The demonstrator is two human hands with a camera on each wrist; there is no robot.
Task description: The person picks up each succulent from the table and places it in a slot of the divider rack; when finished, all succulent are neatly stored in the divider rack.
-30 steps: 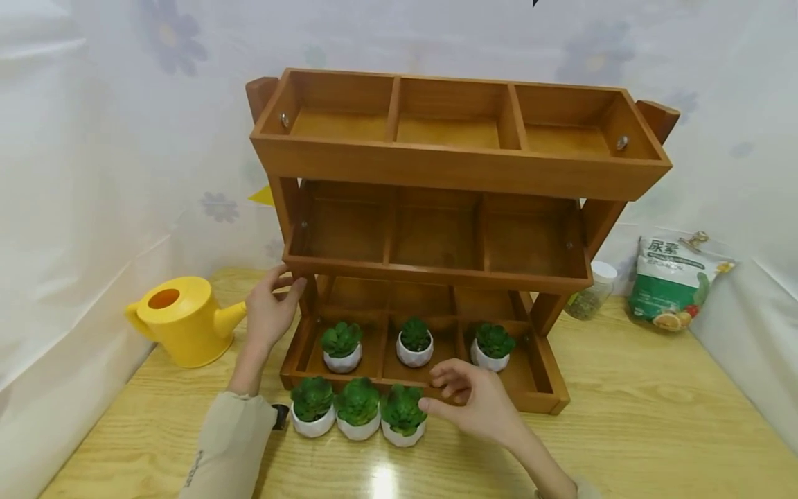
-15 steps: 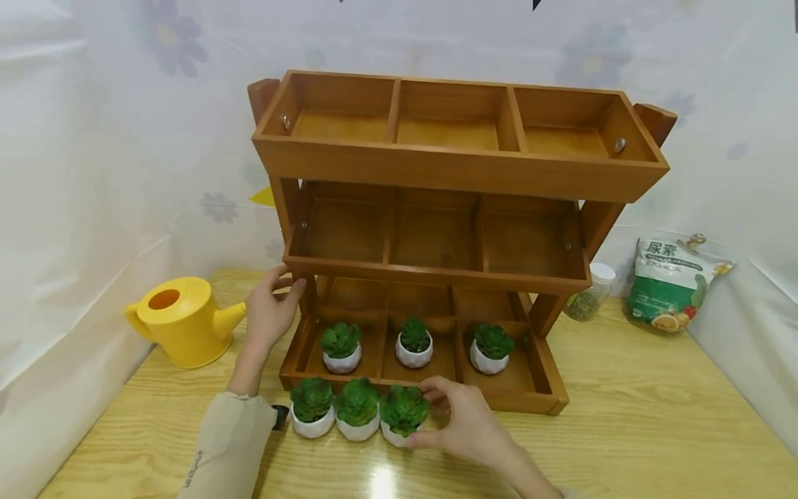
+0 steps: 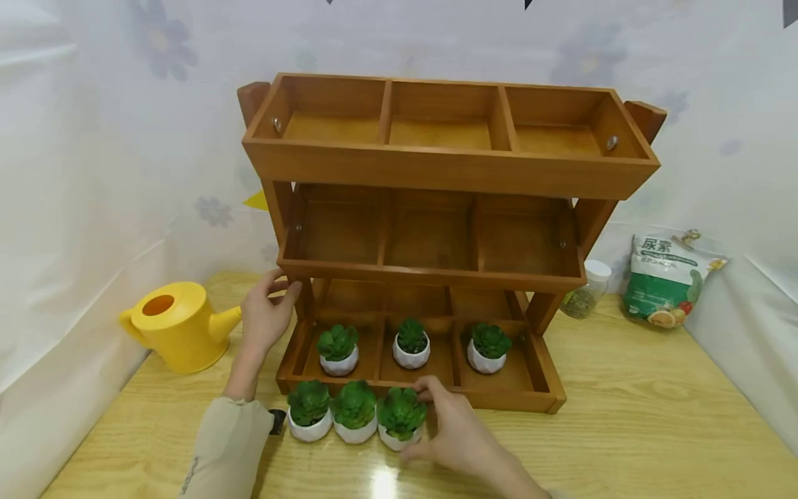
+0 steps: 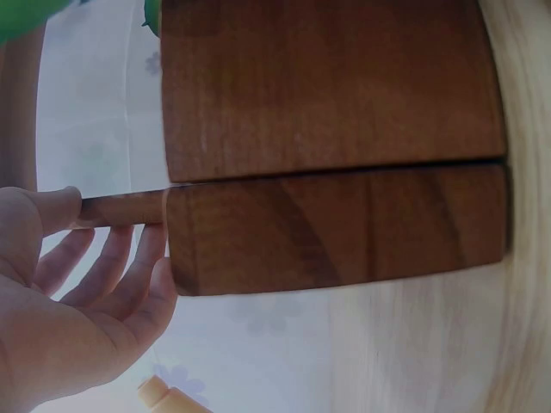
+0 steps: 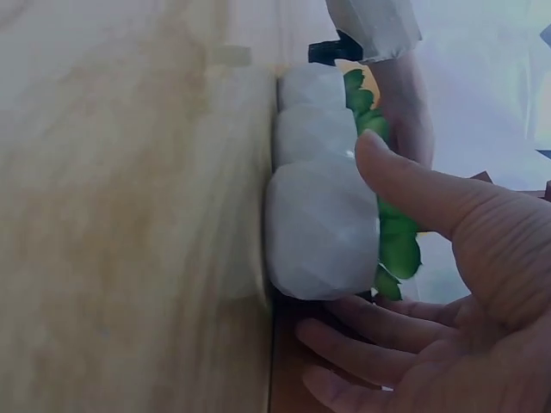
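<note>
My left hand [image 3: 268, 312] holds the left upright post [image 4: 120, 209] of a brown wooden tiered shelf [image 3: 436, 166], thumb on one side and fingers on the other. In front of the shelf, several green succulents in white faceted pots stand in a row on the table. My right hand [image 3: 451, 426] is around the rightmost potted succulent [image 3: 400, 416], with the thumb at the pot's near side and fingers behind. The right wrist view shows that white pot [image 5: 323, 232] standing on the tabletop between thumb and fingers. Left of it stand a middle potted succulent [image 3: 355, 412] and a left one [image 3: 309, 410].
More potted succulents sit in the lowest tier: left [image 3: 338, 350], middle [image 3: 411, 344] and right [image 3: 488, 348]. A yellow watering can [image 3: 181, 326] stands at the left. Right of the shelf are a white-lidded jar [image 3: 586, 291] and a green-and-white bag [image 3: 670, 281]. White sheeting surrounds the table [image 3: 648, 416].
My right hand has moved left and down, and its thumb and fingers have come around the rightmost potted succulent. My left hand stays on the post. The head view has shifted slightly.
</note>
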